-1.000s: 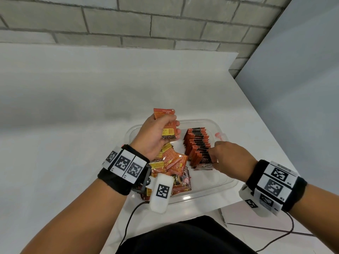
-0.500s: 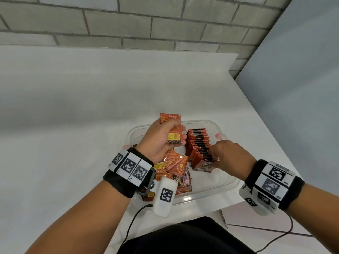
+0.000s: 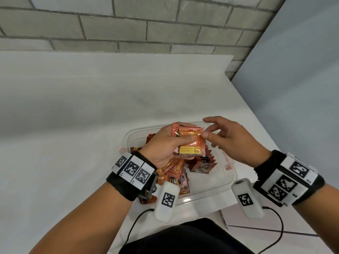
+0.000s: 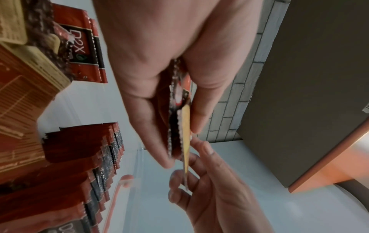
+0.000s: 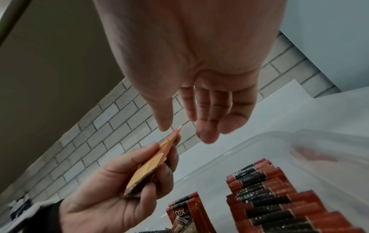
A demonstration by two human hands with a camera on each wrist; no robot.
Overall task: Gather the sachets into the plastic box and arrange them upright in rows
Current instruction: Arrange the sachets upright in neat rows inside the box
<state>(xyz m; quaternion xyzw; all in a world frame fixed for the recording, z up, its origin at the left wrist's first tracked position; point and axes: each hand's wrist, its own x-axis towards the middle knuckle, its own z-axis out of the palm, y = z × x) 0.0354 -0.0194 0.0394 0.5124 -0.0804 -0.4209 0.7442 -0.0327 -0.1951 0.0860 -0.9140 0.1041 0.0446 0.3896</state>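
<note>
My left hand (image 3: pixel 189 147) grips a small stack of orange-red sachets (image 3: pixel 192 132) above the clear plastic box (image 3: pixel 227 182). My right hand (image 3: pixel 207 128) hovers just right of the stack with its fingers spread and its thumb beside the top sachet's corner. In the right wrist view that corner of the sachets (image 5: pixel 151 164) lies between the thumb and forefinger of my right hand (image 5: pixel 185 132), unpinched. A row of upright sachets (image 5: pixel 269 197) stands in the box's right half, partly hidden by my hands in the head view. Loose sachets (image 3: pixel 176 171) lie heaped in its left half.
The box sits near the front right corner of a white table (image 3: pixel 73 125), whose edge runs diagonally at the right. A brick wall (image 3: pixel 146 24) is behind, and a grey panel (image 3: pixel 302 88) to the right. Black cables (image 3: pixel 132 228) hang from the wrist cameras.
My right hand has left the upright row, risen and opened beside the held stack. My left hand has carried the stack rightward over the box.
</note>
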